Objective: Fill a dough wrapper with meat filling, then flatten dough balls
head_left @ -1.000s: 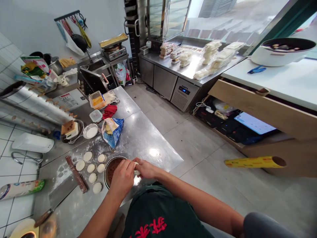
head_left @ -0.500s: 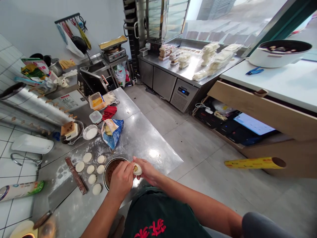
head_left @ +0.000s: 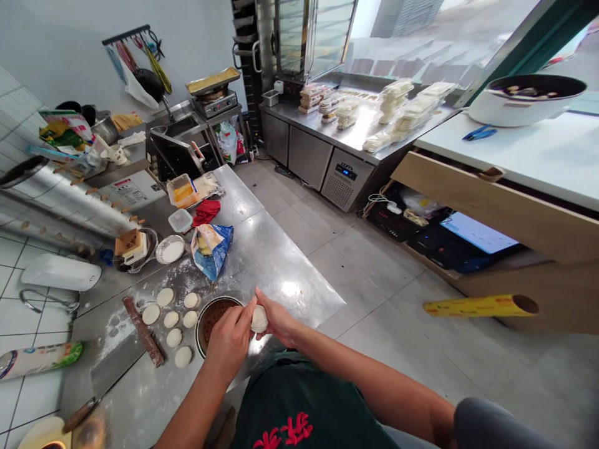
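Between my two hands is a pale filled dough bun. It looks rounded, and no filling shows on the side facing me. My left hand presses its fingertips and thumb to the bun's left edge. Cupped around the right side is my right hand, its thumb pointing up beside the bun. A metal bowl of brown filling sits just left of the bun, partly behind my left hand. Several flat dough rounds lie farther left on the steel table.
A rolling pin lies beside the dough rounds, near a large knife. Beyond the bowl stand a blue bag and a dish of white flour. The table's right edge borders the tiled floor.
The opening that showed yellowish filling on the bun no longer shows; a smooth dough face is turned towards me. My fingers have shifted slightly around it, and my right thumb is raised higher.
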Tool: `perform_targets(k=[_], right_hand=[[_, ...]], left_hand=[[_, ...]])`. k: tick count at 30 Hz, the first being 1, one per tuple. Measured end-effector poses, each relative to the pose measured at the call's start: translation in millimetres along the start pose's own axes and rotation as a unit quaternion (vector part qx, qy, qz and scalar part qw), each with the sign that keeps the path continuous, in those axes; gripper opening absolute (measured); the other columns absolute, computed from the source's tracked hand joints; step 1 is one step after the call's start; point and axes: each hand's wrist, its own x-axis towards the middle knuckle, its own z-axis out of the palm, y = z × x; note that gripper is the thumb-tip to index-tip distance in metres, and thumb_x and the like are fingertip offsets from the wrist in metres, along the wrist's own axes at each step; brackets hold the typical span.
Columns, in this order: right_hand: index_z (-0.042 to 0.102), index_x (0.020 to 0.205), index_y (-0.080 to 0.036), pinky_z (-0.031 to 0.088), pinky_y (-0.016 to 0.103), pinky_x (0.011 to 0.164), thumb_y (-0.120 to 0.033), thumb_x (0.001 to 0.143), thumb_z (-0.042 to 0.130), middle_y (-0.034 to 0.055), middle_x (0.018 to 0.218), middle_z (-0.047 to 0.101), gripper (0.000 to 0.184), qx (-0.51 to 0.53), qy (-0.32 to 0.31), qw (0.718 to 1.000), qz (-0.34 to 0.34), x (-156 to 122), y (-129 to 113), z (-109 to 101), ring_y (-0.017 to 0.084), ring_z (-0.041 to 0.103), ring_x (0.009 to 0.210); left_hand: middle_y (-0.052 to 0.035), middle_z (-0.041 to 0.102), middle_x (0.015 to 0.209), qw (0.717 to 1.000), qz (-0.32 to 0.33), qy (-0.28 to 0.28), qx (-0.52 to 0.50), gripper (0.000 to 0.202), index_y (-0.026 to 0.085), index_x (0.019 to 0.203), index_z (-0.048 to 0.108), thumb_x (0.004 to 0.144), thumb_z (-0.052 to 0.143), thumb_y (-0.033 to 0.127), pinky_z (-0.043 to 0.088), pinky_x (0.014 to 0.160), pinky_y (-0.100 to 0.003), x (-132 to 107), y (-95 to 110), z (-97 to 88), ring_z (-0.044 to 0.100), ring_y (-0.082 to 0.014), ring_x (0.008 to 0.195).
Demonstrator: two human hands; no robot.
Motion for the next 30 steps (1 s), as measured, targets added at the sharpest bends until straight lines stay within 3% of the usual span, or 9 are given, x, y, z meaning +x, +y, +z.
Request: perform_targets(k=[4, 8, 11, 13, 17, 21, 24, 26, 30], right_hand=[[0.065, 0.093, -0.015, 0.042, 0.02, 0.043, -0.066, 0.09, 0.064, 0.0013, 0.071, 0.062, 0.051, 0.035, -0.033, 0.999, -0.013, -1.9, -2.5, -1.1, 0.013, 0.061, 0.055], [0.065, 0.09, -0.014, 0.051, 0.023, 0.048, -0.07, 0.098, 0.047, 0.0048, 0.072, 0.065, 0.06, 0.054, -0.014, 0.998, 0.024, -1.9, -1.5, -2.1, 0.016, 0.065, 0.06], [0.066, 0.101, -0.015, 0.047, 0.021, 0.043, -0.067, 0.096, 0.055, 0.0029, 0.075, 0.066, 0.053, 0.081, -0.068, 0.994, 0.018, -1.9, -1.2, -2.9, 0.014, 0.063, 0.055], [0.066, 0.099, -0.015, 0.046, 0.02, 0.043, -0.064, 0.093, 0.062, 0.0018, 0.075, 0.065, 0.05, 0.079, -0.052, 0.995, 0.002, -2.1, -2.2, -2.8, 0.013, 0.062, 0.054], [0.065, 0.088, -0.014, 0.049, 0.023, 0.046, -0.076, 0.094, 0.048, 0.0045, 0.068, 0.064, 0.064, 0.045, -0.04, 0.998, 0.022, -3.4, -7.7, -2.6, 0.016, 0.063, 0.055], [0.066, 0.101, -0.017, 0.036, 0.021, 0.04, -0.062, 0.089, 0.067, -0.0003, 0.071, 0.062, 0.047, 0.051, -0.089, 0.995, 0.013, -6.3, -11.7, -2.4, 0.012, 0.057, 0.051], [0.065, 0.084, -0.014, 0.036, 0.022, 0.04, -0.07, 0.095, 0.053, 0.0029, 0.066, 0.061, 0.058, 0.023, -0.048, 0.999, 0.006, -6.3, -11.3, -2.0, 0.014, 0.058, 0.05], [0.066, 0.085, -0.014, 0.039, 0.023, 0.04, -0.074, 0.097, 0.044, 0.0044, 0.067, 0.062, 0.064, 0.027, -0.069, 0.997, 0.026, -6.1, -11.1, -2.4, 0.015, 0.061, 0.052], [0.067, 0.101, -0.017, 0.033, 0.02, 0.037, -0.063, 0.089, 0.067, -0.0015, 0.069, 0.06, 0.048, 0.054, -0.097, 0.994, 0.018, -6.0, -10.7, -2.9, 0.01, 0.052, 0.046]], left_hand=[[-0.0048, 0.069, 0.091, 1.0, 0.002, 0.019, 0.0, 0.024, 0.02, 0.118, 0.066, 0.098, 0.056, 0.012, 0.054, 0.081, -0.035, -1.2, 1.1, -2.1, 0.064, -0.0194, 0.087], [-0.0062, 0.071, 0.099, 1.0, 0.011, 0.015, -0.006, 0.03, 0.02, 0.126, 0.063, 0.099, 0.052, 0.01, 0.055, 0.084, -0.034, -1.6, 0.3, -3.1, 0.066, -0.0181, 0.091], [-0.0056, 0.071, 0.097, 1.0, 0.015, 0.014, 0.0, 0.034, 0.021, 0.13, 0.062, 0.099, 0.053, 0.01, 0.055, 0.083, -0.034, -2.2, -0.2, -4.3, 0.066, -0.0181, 0.091], [-0.0051, 0.07, 0.092, 1.0, 0.012, 0.019, 0.006, 0.031, 0.022, 0.124, 0.065, 0.098, 0.055, 0.01, 0.055, 0.081, -0.035, -2.7, 0.5, -5.8, 0.066, -0.0195, 0.088], [-0.0076, 0.072, 0.105, 1.0, 0.028, 0.008, -0.009, 0.041, 0.021, 0.136, 0.059, 0.098, 0.053, 0.007, 0.057, 0.087, -0.034, -3.9, 2.0, -8.9, 0.068, -0.0192, 0.097], [-0.0054, 0.071, 0.093, 0.999, 0.032, 0.023, 0.003, 0.025, 0.021, 0.116, 0.066, 0.096, 0.057, 0.009, 0.055, 0.081, -0.035, -4.6, 3.1, -11.7, 0.067, -0.0194, 0.087], [-0.006, 0.071, 0.093, 0.999, 0.028, 0.02, -0.006, 0.031, 0.02, 0.124, 0.064, 0.097, 0.054, 0.008, 0.055, 0.08, -0.034, -4.9, 4.5, -12.8, 0.068, -0.0191, 0.087], [-0.007, 0.073, 0.1, 0.999, 0.04, 0.022, -0.013, 0.04, 0.02, 0.136, 0.058, 0.098, 0.052, 0.007, 0.056, 0.084, -0.032, -5.8, 5.3, -12.9, 0.069, -0.018, 0.093], [-0.0043, 0.071, 0.091, 0.999, 0.04, 0.034, -0.006, 0.024, 0.021, 0.114, 0.065, 0.095, 0.058, 0.008, 0.055, 0.081, -0.034, -8.4, 6.8, -12.5, 0.067, -0.0181, 0.085]])
